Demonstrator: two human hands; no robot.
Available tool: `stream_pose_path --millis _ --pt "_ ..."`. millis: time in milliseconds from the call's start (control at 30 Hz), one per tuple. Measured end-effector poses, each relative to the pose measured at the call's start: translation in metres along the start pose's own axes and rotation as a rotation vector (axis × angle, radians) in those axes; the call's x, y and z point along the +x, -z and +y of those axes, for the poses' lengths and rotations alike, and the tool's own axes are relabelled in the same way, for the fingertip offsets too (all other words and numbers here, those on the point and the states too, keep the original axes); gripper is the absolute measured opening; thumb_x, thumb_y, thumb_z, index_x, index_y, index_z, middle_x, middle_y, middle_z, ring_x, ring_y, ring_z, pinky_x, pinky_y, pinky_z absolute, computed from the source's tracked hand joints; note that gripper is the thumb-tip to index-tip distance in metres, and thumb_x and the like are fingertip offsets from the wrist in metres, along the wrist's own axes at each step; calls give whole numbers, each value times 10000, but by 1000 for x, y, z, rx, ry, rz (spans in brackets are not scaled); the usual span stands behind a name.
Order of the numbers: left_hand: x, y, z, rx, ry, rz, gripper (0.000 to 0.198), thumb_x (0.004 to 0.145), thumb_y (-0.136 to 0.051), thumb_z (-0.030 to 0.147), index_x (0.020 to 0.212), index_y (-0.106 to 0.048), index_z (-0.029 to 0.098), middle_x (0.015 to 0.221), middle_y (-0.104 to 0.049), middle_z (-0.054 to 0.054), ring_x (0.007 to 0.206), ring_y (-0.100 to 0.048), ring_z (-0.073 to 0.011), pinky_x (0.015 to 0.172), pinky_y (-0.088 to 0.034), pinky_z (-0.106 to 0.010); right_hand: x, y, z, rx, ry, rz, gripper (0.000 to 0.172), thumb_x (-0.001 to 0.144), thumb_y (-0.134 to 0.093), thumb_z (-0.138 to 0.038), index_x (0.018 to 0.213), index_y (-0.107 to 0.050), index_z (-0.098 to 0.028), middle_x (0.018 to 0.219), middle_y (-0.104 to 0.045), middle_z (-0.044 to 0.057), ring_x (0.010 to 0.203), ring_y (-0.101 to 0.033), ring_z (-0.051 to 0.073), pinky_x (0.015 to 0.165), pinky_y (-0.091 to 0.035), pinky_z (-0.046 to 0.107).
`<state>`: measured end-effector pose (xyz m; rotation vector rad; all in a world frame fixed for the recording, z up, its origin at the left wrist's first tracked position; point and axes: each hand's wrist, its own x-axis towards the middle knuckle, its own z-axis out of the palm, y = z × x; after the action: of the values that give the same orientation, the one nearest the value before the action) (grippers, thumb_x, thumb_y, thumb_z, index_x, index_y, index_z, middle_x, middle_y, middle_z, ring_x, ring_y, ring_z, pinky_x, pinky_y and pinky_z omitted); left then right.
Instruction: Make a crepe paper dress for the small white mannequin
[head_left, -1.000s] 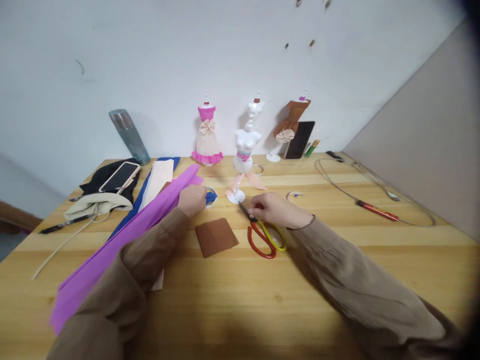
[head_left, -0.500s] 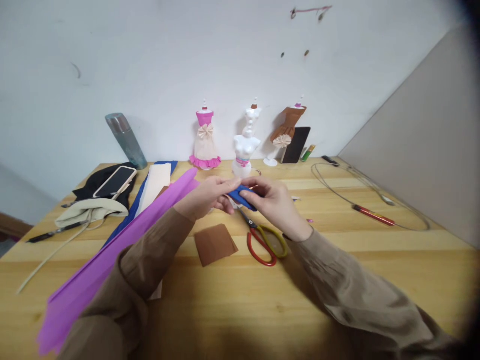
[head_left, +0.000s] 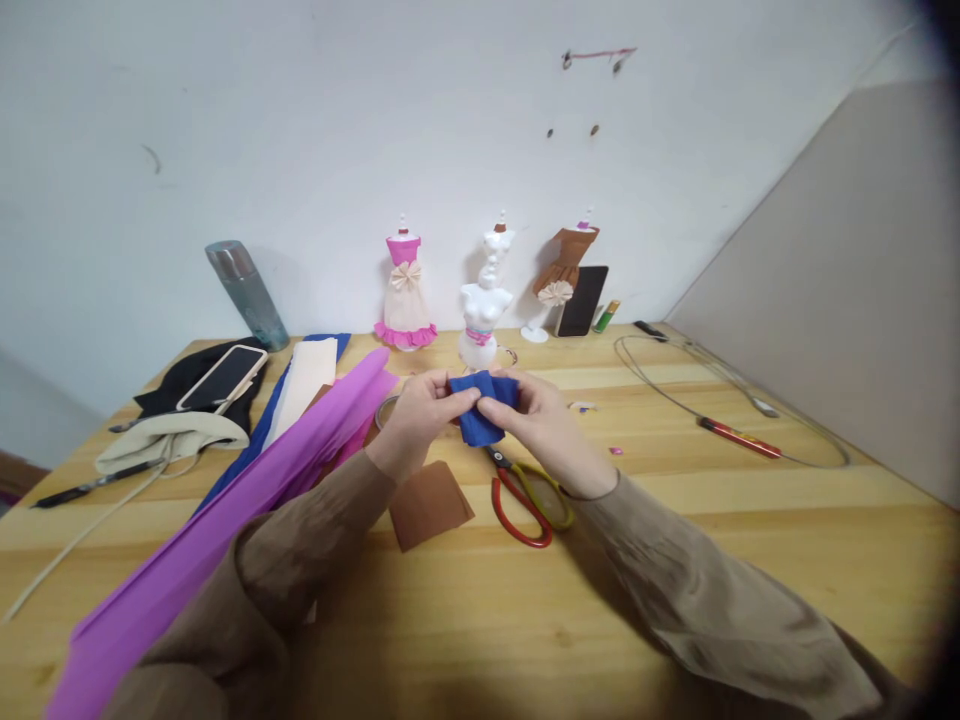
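Between both hands, just above the table, is a folded piece of blue crepe paper (head_left: 480,420). My left hand (head_left: 421,412) pinches its left side, thumb in front. My right hand (head_left: 541,418) grips the right side, its thumb close to the other one. Scissors (head_left: 519,500) with one red and one yellow handle lie below the paper, their blades mostly hidden behind it. A brown paper square (head_left: 429,506) rests left of the scissors. Right behind the hands stands a small white dress form (head_left: 486,305) with a pink band at its waist.
Two dressed forms, one pink (head_left: 405,285) and one brown (head_left: 568,270), line the wall. A long purple crepe sheet (head_left: 217,530) runs under my left arm. Phones, a bottle (head_left: 251,300), a black-and-cream bundle (head_left: 172,440) and a cable with a red handle (head_left: 739,437) lie around.
The blue paper has turned from a narrow, edge-on strip to a broader face toward me. My thumbs have come together at its middle. The view has tilted slightly upward.
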<state>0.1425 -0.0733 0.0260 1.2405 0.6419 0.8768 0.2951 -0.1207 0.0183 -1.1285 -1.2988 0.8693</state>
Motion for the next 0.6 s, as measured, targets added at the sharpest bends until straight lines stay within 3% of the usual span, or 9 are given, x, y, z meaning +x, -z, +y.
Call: stream_pose_path --millis 200,333,500,600 --pt "2 6 0 -97 25 -41 415 607 -837 418 775 -584 135 715 -643 -8 646 -597 -116 648 -493 -264 1 0 5 162 -155 -35 388 684 -742 -549 764 -659 -178 632 -595 3 557 -510 131 555 -457 294" --pt "1 6 -2 -73 57 -79 437 602 -854 411 804 -597 123 718 -627 -3 639 -590 -106 633 -493 -245 0 0 6 65 -94 -52 322 693 -739 -478 750 -658 -171 591 -553 -23 513 -447 104 504 -391 263" --pt "-5 -2 3 -51 98 -114 378 655 -823 367 847 -591 138 785 -636 -6 690 -621 -122 638 -517 -252 0 0 1 -13 -34 -50 282 702 -715 -446 725 -636 -176 624 -583 -13 543 -481 114 525 -409 271" --pt "-2 4 8 24 112 -139 301 667 -791 281 850 -609 126 783 -652 -21 691 -626 -126 645 -510 -244 0 4 -3 -28 -32 -88 280 717 -705 -448 704 -619 -183 604 -582 -13 533 -492 115 520 -413 272"
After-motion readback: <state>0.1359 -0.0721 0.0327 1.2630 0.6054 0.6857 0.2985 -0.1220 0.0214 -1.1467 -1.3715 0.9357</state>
